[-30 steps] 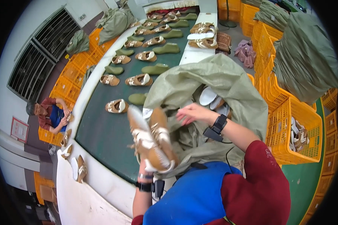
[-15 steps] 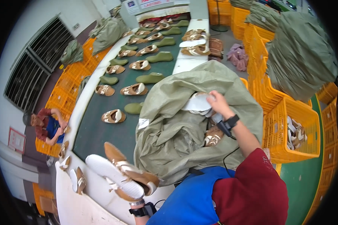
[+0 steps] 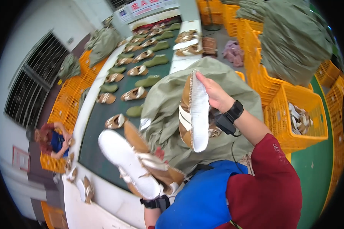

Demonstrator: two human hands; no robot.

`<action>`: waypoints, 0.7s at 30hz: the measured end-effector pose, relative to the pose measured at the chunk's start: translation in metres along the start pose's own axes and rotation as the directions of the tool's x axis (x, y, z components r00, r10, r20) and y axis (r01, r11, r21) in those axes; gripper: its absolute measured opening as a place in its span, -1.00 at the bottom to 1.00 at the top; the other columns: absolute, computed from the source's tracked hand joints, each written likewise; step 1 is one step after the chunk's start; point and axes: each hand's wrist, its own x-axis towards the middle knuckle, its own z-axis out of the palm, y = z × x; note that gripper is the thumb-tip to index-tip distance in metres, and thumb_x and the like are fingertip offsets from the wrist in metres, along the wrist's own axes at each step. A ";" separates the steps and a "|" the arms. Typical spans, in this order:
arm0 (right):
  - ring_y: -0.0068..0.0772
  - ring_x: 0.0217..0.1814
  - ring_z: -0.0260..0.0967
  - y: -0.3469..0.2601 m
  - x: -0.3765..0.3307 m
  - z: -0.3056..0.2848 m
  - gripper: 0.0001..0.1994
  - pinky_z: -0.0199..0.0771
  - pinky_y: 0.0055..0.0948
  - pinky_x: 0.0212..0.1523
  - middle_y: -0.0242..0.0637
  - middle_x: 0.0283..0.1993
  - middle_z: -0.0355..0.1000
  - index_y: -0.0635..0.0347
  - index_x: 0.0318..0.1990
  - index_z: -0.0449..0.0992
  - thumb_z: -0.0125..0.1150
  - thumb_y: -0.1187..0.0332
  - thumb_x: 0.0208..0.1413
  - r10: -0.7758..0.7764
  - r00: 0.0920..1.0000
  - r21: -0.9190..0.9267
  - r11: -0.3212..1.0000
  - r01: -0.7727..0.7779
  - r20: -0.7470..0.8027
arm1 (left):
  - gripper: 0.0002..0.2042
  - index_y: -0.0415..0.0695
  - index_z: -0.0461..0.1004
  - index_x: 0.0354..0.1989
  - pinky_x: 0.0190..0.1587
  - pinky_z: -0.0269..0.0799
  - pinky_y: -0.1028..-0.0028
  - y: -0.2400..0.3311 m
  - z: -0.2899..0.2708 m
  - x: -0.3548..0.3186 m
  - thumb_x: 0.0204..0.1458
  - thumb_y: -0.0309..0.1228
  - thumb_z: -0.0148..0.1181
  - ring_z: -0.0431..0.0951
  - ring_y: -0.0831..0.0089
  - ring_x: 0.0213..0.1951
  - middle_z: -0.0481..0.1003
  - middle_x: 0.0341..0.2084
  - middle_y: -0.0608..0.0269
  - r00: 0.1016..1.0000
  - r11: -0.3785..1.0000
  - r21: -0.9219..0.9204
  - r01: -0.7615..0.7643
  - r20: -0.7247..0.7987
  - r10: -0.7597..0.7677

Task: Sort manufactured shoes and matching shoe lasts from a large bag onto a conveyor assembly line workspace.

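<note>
Raised over the large green fabric sack, a brown-and-white shoe with a stitched white underside is in my right hand, gripped near one end. At the lower left I carry two more such shoes: one turns its white sole upward, the other lies against it on the right. My left hand is hidden behind this pair; just the wrist with its black band shows below. Part of another shoe sits in the sack, behind my right wrist.
Brown shoes and green shoe lasts stand in rows on a dark green conveyor. Loose shoes rest on its white edge. A yellow crate with shoes stands right. A co-worker sits at far left.
My right hand has come up out of the sack with a shoe, its sole turned toward me. The pair at my left hand has shifted slightly right and lower.
</note>
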 end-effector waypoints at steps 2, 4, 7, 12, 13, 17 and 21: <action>-0.57 -0.33 0.38 0.038 0.002 0.031 -0.62 0.40 -0.55 -0.27 -0.40 -0.31 0.44 0.18 -0.25 0.44 0.01 0.01 0.09 0.105 0.991 0.013 0.994 -0.107 0.088 | -0.62 -0.12 0.10 0.13 0.03 0.32 0.35 0.017 0.008 0.000 0.17 -0.24 -0.22 0.34 0.30 -0.04 0.27 0.01 0.14 0.993 0.996 0.089 0.016 -0.114 -0.006; -0.54 -0.35 0.36 0.092 0.003 0.059 -0.61 0.39 -0.52 -0.30 -0.42 -0.35 0.43 0.14 -0.28 0.43 -0.09 -0.02 0.13 0.260 0.923 0.067 0.955 -0.289 0.282 | -0.62 -0.13 0.10 0.12 0.03 0.32 0.35 0.035 -0.011 0.002 0.17 -0.24 -0.23 0.35 0.30 -0.04 0.27 0.01 0.13 0.969 0.985 0.170 0.028 -0.246 0.015; -0.48 -0.34 0.34 0.163 -0.025 0.087 -0.66 0.38 -0.48 -0.28 -0.39 -0.32 0.40 0.14 -0.27 0.40 -0.20 0.08 0.20 0.380 0.781 0.213 0.819 -0.533 0.496 | -0.64 -0.13 0.15 0.09 -0.14 0.43 0.42 0.021 -0.015 -0.019 0.17 -0.26 -0.23 0.42 0.33 -0.15 0.33 -0.09 0.12 0.984 0.437 -0.892 0.118 0.046 -0.173; -0.46 -0.20 0.34 0.186 -0.039 0.129 -0.71 0.36 -0.48 -0.13 -0.33 -0.21 0.38 0.23 -0.10 0.34 -0.15 0.23 0.18 0.591 0.610 -0.440 0.805 -0.399 0.528 | -0.61 -0.15 0.04 0.16 -0.04 0.35 0.46 -0.008 -0.080 -0.061 0.18 -0.32 -0.26 0.33 0.48 -0.05 0.26 0.00 0.18 0.981 0.255 -0.954 0.159 0.181 0.067; -0.47 -0.17 0.33 0.192 -0.038 0.135 -0.69 0.35 -0.48 -0.10 -0.32 -0.19 0.37 0.26 -0.05 0.32 -0.11 0.25 0.17 0.555 0.576 -0.649 0.759 -0.056 0.599 | -0.62 -0.16 0.06 0.15 0.01 0.29 0.45 -0.018 -0.102 -0.067 0.17 -0.34 -0.24 0.32 0.45 -0.04 0.24 0.01 0.19 0.996 0.597 -0.798 0.087 0.081 -0.037; -0.56 -0.18 0.34 0.197 -0.014 0.125 -0.73 0.37 -0.55 -0.15 -0.33 -0.20 0.38 0.32 -0.07 0.34 0.02 0.38 0.10 0.612 0.601 -0.768 0.641 0.006 0.515 | -0.58 -0.26 0.18 0.09 0.09 0.18 0.42 -0.046 -0.266 -0.090 0.06 -0.36 -0.05 0.22 0.41 0.08 0.30 0.03 0.19 0.923 0.907 -0.327 0.266 -0.185 -0.337; -0.57 -0.30 0.38 0.179 0.002 0.116 -0.82 0.40 -0.59 -0.27 -0.32 -0.35 0.42 0.33 -0.19 0.39 0.03 0.43 0.08 0.510 0.750 -0.803 0.594 0.047 0.421 | -0.67 -0.10 0.38 -0.18 -0.07 0.24 0.26 -0.068 -0.369 -0.078 -0.18 -0.33 0.16 0.34 0.19 -0.12 0.40 -0.29 0.18 0.826 0.685 0.547 0.482 -0.544 -0.147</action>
